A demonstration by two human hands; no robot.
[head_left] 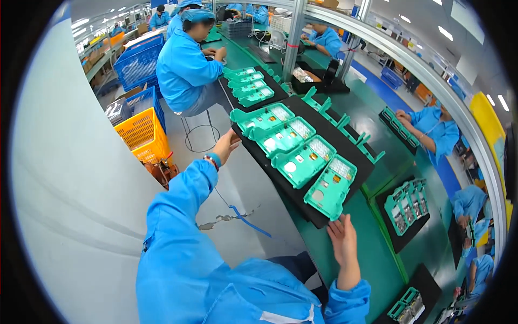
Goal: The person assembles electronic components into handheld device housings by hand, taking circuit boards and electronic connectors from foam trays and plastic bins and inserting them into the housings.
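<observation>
A black tray (pixel 280 183) lies across the green belt with several teal fixtures on it, the nearest teal fixture (pixel 330 187) at its near end. My left hand (pixel 225 144) grips the tray's far left edge. My right hand (pixel 343 241) has its fingers at the tray's near corner, just under the nearest fixture. Each fixture holds small parts and a pale grid insert. Both of my arms are in blue sleeves.
A person in blue (pixel 186 67) sits ahead beside a second black tray (pixel 253 89) of teal fixtures. More loaded trays (pixel 404 216) lie to the right, where other workers sit. An orange crate (pixel 144 135) and blue crates (pixel 137 62) stand on the floor at left.
</observation>
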